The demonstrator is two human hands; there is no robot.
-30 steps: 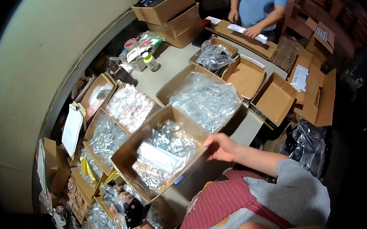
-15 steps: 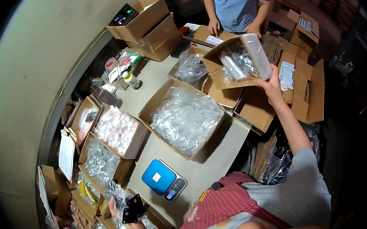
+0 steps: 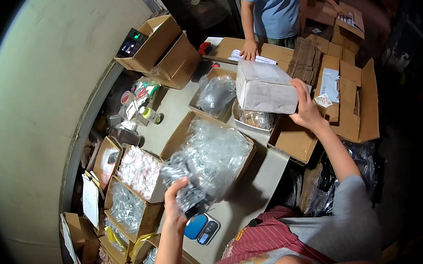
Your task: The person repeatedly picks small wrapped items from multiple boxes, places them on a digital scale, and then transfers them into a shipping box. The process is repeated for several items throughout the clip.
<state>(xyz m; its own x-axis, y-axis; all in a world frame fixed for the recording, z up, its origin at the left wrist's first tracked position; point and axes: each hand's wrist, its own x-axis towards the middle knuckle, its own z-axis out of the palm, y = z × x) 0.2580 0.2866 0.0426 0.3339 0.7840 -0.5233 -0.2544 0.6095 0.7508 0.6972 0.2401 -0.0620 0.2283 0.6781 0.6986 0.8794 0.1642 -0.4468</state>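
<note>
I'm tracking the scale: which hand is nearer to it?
Left. The left hand, holding a plastic bag, appears just beyond the scale; the right hand, gripping a box, is farther away, to the scale's right.

The shirt (image 3: pixel 355 220) is grey — the apron (image 3: pixel 265 236) over it striped maroon.
</note>
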